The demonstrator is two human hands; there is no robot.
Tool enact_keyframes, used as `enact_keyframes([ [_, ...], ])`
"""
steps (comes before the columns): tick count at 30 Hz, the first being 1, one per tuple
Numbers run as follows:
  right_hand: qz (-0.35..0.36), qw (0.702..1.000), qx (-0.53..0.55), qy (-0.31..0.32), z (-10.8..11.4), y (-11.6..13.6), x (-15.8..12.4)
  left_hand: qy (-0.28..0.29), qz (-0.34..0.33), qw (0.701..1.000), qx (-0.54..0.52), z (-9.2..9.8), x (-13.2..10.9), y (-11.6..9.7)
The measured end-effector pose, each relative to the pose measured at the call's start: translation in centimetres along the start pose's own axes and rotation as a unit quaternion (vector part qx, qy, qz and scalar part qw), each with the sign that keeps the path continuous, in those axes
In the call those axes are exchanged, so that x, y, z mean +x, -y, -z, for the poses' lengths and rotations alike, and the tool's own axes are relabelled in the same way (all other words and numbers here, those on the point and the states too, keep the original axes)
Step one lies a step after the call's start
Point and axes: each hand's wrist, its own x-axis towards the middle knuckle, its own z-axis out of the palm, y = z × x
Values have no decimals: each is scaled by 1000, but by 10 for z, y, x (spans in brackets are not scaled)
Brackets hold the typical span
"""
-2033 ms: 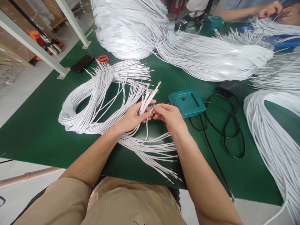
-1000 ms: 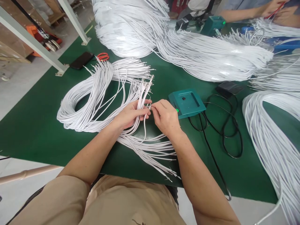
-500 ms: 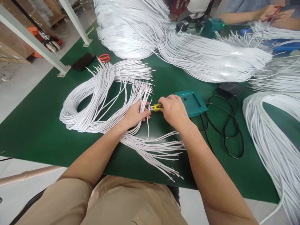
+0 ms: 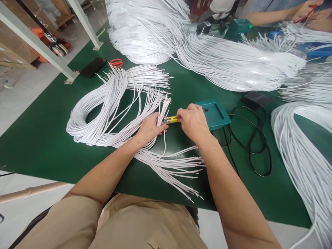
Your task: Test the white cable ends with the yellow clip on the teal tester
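My left hand [image 4: 151, 128] is closed around several white wires [image 4: 162, 110], whose ends stick up past the fingers. My right hand [image 4: 193, 121] grips small yellow-handled pliers [image 4: 173, 119]. Their metal jaws point left and meet the wires at my left fingertips; what exactly lies between the jaws is too small to tell. The held wires belong to a looped white wire bundle [image 4: 85, 128] on the green table [image 4: 38, 145]. Another fan of wire ends [image 4: 178, 169] spreads out below my hands. A teal tray-like device [image 4: 215, 114] sits just behind my right hand.
Black cables [image 4: 255, 148] and a black adapter [image 4: 256, 99] lie at the right. Large wire bundles [image 4: 241, 62] cover the back, another bundle [image 4: 293, 138] the right edge. Red-handled scissors [image 4: 116, 63] and a black phone-like object [image 4: 93, 66] lie back left. A co-worker's hands [image 4: 308, 14] work beyond.
The pliers' handles look closer together now. Both hands have stayed nearly in place at the same wires, and the whole view has shifted slightly.
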Motion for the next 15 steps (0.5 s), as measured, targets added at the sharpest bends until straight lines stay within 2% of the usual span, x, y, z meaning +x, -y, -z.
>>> enact_keyframes([
  [7, 0, 1000, -5, 0, 0, 0, -1, -26, -40, 996, 79, -1, -1, 4],
  [12, -1, 1000, -15, 2, 0, 2, 0, -45, -53, 983, 169, -1, -4, -3],
  [15, 1, 1000, -16, 9, 2, 3, -2, -44, -49, 981, 182, -1, -5, -6],
])
